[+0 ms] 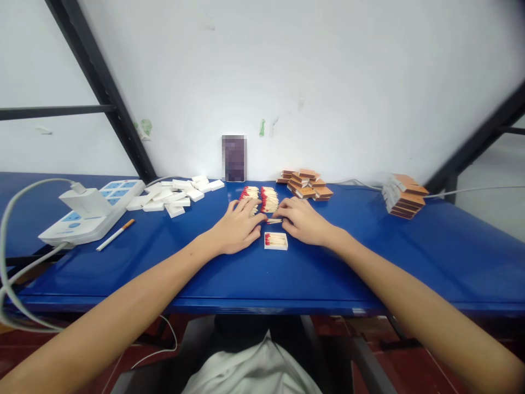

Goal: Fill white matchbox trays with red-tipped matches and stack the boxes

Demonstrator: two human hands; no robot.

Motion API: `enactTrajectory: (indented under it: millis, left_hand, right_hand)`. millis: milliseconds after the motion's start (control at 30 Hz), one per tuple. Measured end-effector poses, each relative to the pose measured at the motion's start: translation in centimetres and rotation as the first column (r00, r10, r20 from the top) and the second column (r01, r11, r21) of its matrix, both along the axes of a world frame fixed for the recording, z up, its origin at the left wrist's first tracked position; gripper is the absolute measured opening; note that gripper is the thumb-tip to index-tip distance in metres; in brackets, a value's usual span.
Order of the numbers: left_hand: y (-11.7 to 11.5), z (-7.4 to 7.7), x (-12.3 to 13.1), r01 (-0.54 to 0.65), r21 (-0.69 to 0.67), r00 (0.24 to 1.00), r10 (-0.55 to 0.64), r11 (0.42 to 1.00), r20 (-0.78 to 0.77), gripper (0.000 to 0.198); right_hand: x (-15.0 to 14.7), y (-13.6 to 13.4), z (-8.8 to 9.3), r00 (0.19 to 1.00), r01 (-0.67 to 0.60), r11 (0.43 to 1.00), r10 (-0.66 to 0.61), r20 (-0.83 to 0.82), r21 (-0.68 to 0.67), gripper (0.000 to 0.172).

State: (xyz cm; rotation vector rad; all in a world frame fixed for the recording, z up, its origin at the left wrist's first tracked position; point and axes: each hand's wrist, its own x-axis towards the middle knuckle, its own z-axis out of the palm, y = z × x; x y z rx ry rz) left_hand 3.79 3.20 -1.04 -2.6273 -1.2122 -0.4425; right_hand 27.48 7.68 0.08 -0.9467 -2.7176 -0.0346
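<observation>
A few red-headed matches [274,221] lie crosswise between my two hands, just above the table. My left hand [241,227] rests palm down with its fingers apart, and its index fingertip is at the match heads. At the plain ends, my right hand [304,221] has its thumb and index finger closed around the matches. Just in front sits a white matchbox tray [276,248] holding several matches. Behind my fingers, loose matches lie in a left pile [250,192] and a right pile [269,200]; my left hand partly covers the left one.
White matchbox trays [174,196] are heaped at the left. Brown matchbox sleeves [305,183] lie behind my right hand, with stacked matchboxes [405,196] farther right. A power strip [96,210], a cigarette-like stick [115,235] and a phone-like blurred panel [234,158] also stand or lie on the blue table [328,273].
</observation>
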Motion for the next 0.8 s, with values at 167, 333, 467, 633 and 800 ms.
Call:
enactTrajectory:
  millis: [167,333,467,633,800]
  left_hand:
    - [-0.04,0.1,-0.02,0.006,0.0,1.0,-0.006,1.0,-0.014,0.03]
    - [-0.05,0.12,-0.08,0.018,-0.005,1.0,-0.018,1.0,-0.016,0.03]
    - [-0.09,0.14,-0.09,0.022,-0.008,1.0,-0.023,1.0,-0.008,0.03]
    - [-0.08,0.09,-0.04,0.017,0.009,1.0,-0.017,1.0,-0.022,0.03]
    - [-0.08,0.16,0.04,0.01,0.054,0.999,-0.007,0.999,-0.046,0.027]
  right_hand:
    - [0.07,0.12,-0.03,0.999,0.041,0.998,-0.041,-0.002,0.047,0.027]
    - [0.18,0.49,-0.4,0.999,0.044,0.998,-0.044,0.003,0.046,0.024]
    - [0.19,0.66,-0.58,0.999,0.043,0.998,-0.042,-0.014,0.035,0.025]
    - [-0.19,0.49,-0.59,0.999,0.045,0.998,-0.044,-0.017,0.041,0.022]
    - [-0.59,0.31,-0.57,0.998,0.066,0.996,-0.066,0.005,0.06,0.022]
